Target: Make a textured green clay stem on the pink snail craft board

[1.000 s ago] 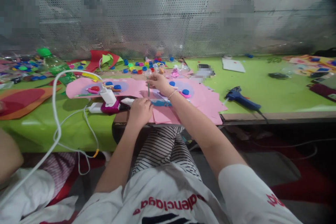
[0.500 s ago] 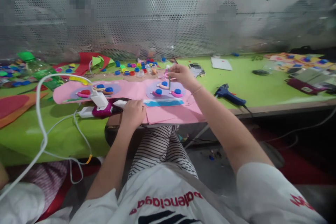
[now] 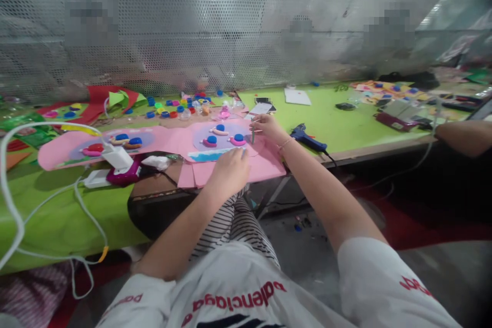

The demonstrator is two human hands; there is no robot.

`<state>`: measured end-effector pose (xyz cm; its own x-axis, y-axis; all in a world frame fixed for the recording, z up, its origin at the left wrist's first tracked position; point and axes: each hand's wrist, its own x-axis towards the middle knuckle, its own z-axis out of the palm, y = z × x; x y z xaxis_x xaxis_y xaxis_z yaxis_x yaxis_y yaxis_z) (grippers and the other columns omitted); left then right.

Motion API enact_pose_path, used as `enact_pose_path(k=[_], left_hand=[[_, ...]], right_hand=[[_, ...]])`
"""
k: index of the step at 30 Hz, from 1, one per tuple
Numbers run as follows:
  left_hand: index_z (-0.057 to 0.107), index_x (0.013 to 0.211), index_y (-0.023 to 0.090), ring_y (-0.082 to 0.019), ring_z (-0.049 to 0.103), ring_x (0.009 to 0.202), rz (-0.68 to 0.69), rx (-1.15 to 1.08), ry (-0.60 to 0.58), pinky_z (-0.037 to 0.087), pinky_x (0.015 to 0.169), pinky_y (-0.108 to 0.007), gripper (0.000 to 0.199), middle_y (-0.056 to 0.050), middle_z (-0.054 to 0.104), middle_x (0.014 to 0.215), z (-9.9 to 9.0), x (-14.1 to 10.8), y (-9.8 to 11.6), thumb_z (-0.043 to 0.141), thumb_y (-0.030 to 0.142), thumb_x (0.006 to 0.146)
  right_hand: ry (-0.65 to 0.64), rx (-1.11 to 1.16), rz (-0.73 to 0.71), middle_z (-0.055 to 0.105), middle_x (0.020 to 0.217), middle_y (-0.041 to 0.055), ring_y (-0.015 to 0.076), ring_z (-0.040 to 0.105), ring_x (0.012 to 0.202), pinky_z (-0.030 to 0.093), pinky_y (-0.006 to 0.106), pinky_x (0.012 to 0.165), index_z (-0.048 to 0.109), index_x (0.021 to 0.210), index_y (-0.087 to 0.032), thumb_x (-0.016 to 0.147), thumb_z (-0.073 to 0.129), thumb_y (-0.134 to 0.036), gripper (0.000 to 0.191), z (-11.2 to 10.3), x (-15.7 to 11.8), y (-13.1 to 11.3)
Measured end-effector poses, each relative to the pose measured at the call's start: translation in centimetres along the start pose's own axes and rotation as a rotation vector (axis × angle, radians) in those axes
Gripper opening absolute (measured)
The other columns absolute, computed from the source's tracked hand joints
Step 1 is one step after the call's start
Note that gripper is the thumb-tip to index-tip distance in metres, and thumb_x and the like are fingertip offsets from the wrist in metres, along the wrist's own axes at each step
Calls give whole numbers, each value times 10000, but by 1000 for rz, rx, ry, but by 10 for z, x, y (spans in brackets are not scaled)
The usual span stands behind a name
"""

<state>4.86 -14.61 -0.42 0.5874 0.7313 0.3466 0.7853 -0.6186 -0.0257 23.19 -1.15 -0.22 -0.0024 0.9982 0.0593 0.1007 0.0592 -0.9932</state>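
Grip: right hand (image 3: 265, 128) has thumb and fingers pinched together on a thin green stick (image 3: 252, 136), held roughly upright, lower end at or just above the pink paper (image 3: 265, 161). Contact of the tip cannot be confirmed. Left hand (image 3: 232, 166) lies over the near edge of the same paper; whether its fingers clamp the edge or only rest on it cannot be told.

Work piece: the pink paper lies in front of the person at the table's near edge. Done, as far as visible: a lavender oval (image 3: 199, 135) bears three snail-like figures with blue caps (image 3: 220, 128); below them, a blue-and-white strip (image 3: 203, 156) is in place, its right end partly behind the left hand. The pink continues leftward to a rounded end (image 3: 52, 152) with its own oval and figures, partly hidden by a white charger (image 3: 120, 158).

Left to do, by judgement: the right end shows straight edges and a corner where the left end is rounded, so its outline looks unfinished. Decoration appears largely complete.

Surroundings: blue glue gun (image 3: 309, 138) on the green table cover (image 3: 326, 113), right of the paper; loose bottle caps (image 3: 165, 114) beyond it.
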Motion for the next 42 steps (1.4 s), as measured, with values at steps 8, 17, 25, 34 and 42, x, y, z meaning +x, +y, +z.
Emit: enact_pose_path(k=[8,17,25,34,42], left_hand=[[479,1283,13,-307,468,1289,4,-53,-46,336,1085,-426,452,-261,501,1358,30,41,22,442,287,925],[486,1281,-15,-334,393,1347,-56,-82,-47,282,1116,-445,573,-280,462,1389,46,46,33,409,435,933],[525,1232,-17,-340,441,1296,-83,-115,-79,313,1087,-451,653,-289,518,1316,43,50,36,372,540,926],[472,1306,-44,-362,291,1403,-119,-123,-122,217,1154,-451,727,-304,372,1449,48,56,36,334,562,928],[475,1314,-13,-378,311,1387,-146,-99,-97,238,1134,-496,699,-292,380,1449,47,61,39,361,554,921]], right_hand=[[-50,-116,-26,587,536,-37,66,558,502,484,177,502,544,655,-155,659,747,-106,209,3,17,6],[-41,-274,-126,579,534,-43,75,513,507,432,200,529,571,627,-157,606,740,-142,171,6,24,12],[-43,-428,-207,621,620,-4,106,530,582,440,238,614,613,636,-153,611,705,-147,96,5,29,17],[9,-531,-246,647,675,35,141,563,635,461,285,685,643,686,-133,648,684,-142,57,0,34,26],[19,-444,-243,653,691,14,125,564,652,487,287,730,631,676,-145,658,667,-144,41,-8,35,27]])
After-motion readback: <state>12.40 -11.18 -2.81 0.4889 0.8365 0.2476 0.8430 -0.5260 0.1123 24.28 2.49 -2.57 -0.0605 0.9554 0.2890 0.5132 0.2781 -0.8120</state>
